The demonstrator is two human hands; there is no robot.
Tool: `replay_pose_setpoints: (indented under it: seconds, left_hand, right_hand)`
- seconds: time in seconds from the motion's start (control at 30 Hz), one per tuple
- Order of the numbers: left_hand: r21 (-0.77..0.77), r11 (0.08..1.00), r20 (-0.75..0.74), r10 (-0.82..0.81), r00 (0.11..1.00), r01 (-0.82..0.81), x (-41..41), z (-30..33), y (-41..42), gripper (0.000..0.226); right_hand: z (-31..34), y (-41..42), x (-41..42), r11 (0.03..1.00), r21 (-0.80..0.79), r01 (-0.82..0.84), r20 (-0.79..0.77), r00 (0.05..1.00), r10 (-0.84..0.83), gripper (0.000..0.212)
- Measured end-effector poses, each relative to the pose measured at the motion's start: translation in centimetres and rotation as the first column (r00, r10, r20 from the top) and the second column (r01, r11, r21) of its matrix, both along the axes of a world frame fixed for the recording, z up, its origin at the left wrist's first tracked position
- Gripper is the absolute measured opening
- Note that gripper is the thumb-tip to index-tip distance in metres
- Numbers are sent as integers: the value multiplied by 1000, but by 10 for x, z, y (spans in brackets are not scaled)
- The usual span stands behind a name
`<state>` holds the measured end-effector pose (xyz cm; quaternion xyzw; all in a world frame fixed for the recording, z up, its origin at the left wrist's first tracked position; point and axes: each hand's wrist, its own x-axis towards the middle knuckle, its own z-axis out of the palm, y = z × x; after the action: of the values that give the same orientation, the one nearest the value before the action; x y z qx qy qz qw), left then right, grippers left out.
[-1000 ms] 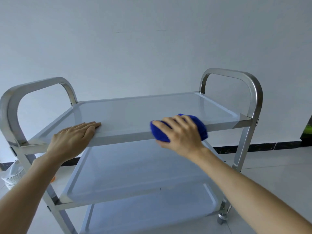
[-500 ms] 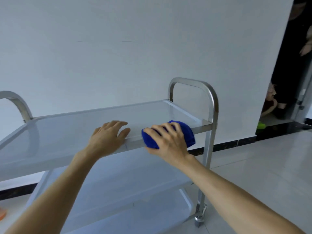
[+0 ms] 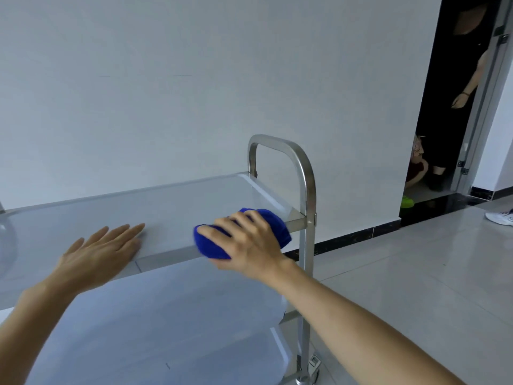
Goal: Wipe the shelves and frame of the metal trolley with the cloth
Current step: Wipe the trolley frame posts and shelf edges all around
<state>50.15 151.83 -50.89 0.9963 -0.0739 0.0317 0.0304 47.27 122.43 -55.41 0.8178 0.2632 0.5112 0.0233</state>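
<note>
A steel trolley point(image 3: 305, 190) with three shelves stands against a white wall. Its top shelf point(image 3: 180, 201) runs across the middle of the head view. My right hand point(image 3: 249, 245) grips a bunched blue cloth point(image 3: 273, 223) on the front rim of the top shelf, near the right-hand post. My left hand point(image 3: 102, 254) lies flat, fingers straight, on the same front rim to the left of the cloth. The middle shelf point(image 3: 172, 307) and part of the bottom shelf point(image 3: 249, 368) show below my arms.
A dark doorway point(image 3: 449, 107) opens at the right, with a person's arm and legs inside. A green object point(image 3: 406, 202) lies at its threshold and a white shoe point(image 3: 499, 218) on the tiled floor. A castor point(image 3: 308, 376) sits under the right post.
The view has swung right, so the trolley sits further left. My right hand has kept the cloth near the right post. My left hand has flattened on the front rim, further from the cloth.
</note>
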Motion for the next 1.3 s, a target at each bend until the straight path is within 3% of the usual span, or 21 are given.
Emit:
replay_pose_setpoints:
  seconds: [0.13,0.2,0.33,0.53,0.63,0.73,0.87,0.97,1.03,1.17,1.3]
  left_hand:
    - [-24,999,1,-43,999,43,0,-1,9,77]
    - [-57,996,16,-62,998,63,0,-3,8,75]
    - [-61,994,24,-84,996,86,5,-5,6,69]
    - [-48,996,32,-71,997,72,4,-6,13,74]
    - [-50,997,43,-58,997,60,2,-5,13,74]
    - [-24,998,56,-57,997,59,2,-7,10,72]
    - [-15,999,104,-33,994,34,3,-8,-1,57]
    - [-109,983,308,-105,946,145,-5,-4,-19,45]
    - [-175,944,388,-195,901,280,-13,0,-36,41]
    - [-218,903,368,-275,888,370,-20,6,-70,54]
    - [-180,899,317,-331,889,399,-12,9,-95,63]
  right_hand:
    - [2,-59,-5,994,33,105,-16,994,-105,39]
    - [1,-65,-6,989,49,141,-29,990,-139,38]
    - [-1,-24,-5,988,75,132,-37,991,-129,41]
    - [-5,35,2,998,-29,49,22,999,-48,40]
    - [-6,7,0,998,-52,22,76,997,-19,38]
    - [-9,-39,-3,995,-18,102,71,992,-101,40]
    - [-2,-79,-10,995,-15,97,-60,993,-98,47]
    - [10,-88,-16,986,144,-89,-136,985,109,36]
    - [20,-92,-20,947,298,-122,-54,988,144,32]
    - [53,-101,-31,826,559,-69,70,997,36,34]
    - [103,-116,-25,606,792,-69,141,987,-72,32]
